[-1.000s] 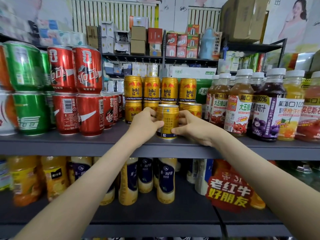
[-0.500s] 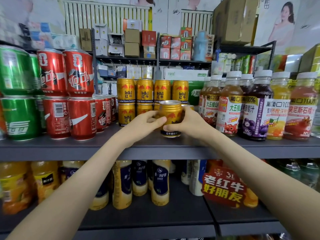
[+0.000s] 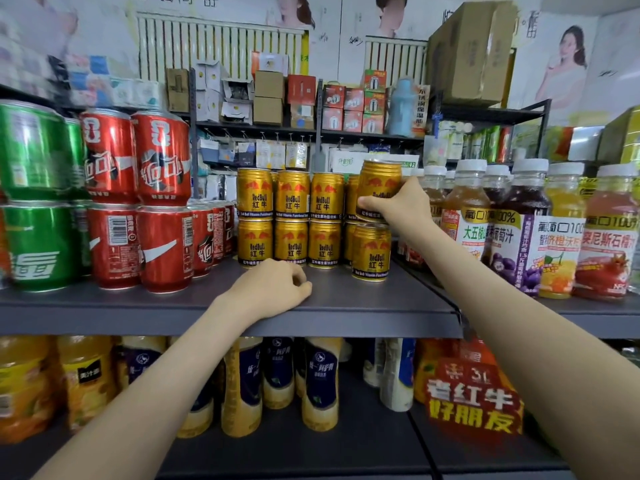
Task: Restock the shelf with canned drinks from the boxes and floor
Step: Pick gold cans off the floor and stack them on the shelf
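My right hand [image 3: 403, 206] grips a gold Red Bull can [image 3: 379, 183], held just above another gold can [image 3: 371, 251] that stands at the right end of the stacked gold cans [image 3: 290, 220] on the grey shelf [image 3: 363, 303]. My left hand [image 3: 273, 289] rests on the shelf in front of the gold cans, fingers loosely curled, holding nothing.
Red cola cans [image 3: 138, 199] and green cans [image 3: 33, 195] are stacked on the left of the shelf. Juice bottles with white caps [image 3: 526, 226] crowd the right. Below, yellow bottles [image 3: 318, 382] and a red sign [image 3: 474, 400] fill the lower shelf.
Both hands held one gold can low at the shelf front. Now the left hand has let go and dropped to the shelf, and the right hand has lifted the can up to the right.
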A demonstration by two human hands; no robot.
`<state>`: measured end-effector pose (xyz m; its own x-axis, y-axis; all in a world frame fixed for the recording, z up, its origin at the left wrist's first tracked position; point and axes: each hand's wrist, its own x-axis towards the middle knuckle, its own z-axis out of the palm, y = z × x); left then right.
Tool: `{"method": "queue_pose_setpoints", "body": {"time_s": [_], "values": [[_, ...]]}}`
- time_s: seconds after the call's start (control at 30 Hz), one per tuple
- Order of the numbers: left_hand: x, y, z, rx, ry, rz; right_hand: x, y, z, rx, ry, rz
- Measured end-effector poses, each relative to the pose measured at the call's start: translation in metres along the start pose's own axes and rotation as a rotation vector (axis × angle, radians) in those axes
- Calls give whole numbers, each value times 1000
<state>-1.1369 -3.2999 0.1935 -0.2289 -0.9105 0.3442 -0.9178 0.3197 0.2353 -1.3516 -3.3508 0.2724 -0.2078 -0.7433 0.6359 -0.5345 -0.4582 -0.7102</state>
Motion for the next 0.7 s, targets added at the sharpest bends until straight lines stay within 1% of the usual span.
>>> {"method": "queue_pose_setpoints", "body": {"time_s": [0.17,0.37,0.53,0.7], "values": [[-1,2,0,-1,15,23,4,11,13,2,-5,74],[1,1,3,-1,19,25,0,16,16,38,-41,84],[0,0,2,-22,17,30,-11,20,14,49,-139,110],[1,0,3,-23,20,22,-19,21,14,38,-143,120]]}}
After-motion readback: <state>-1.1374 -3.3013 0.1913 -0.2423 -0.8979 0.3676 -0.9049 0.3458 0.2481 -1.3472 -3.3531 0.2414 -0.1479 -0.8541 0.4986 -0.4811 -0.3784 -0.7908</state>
